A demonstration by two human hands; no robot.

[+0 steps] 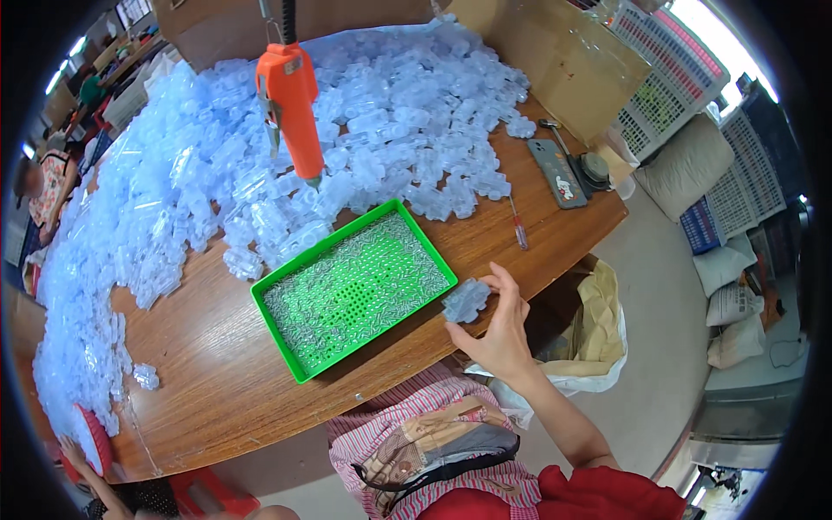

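My right hand (503,334) is at the table's front edge, to the right of the green tray. Its thumb and fingers pinch a translucent bluish plastic piece (466,301), which sits close to the tray's right corner. Small silvery metal pieces, like screws, fill the shallow green tray (286,353), whose perforated bottom shows in the middle. An orange electric screwdriver (293,113) hangs tip down above the far side of the tray. My left hand does not show.
Clear plastic pieces (381,104) pile across the far and left table. Right of them lie a small screwdriver (520,234), a phone (556,173) and a round dark object (594,167). An open sack (598,347) stands below the edge. Another person's hand (78,455) touches a red basket (97,433).
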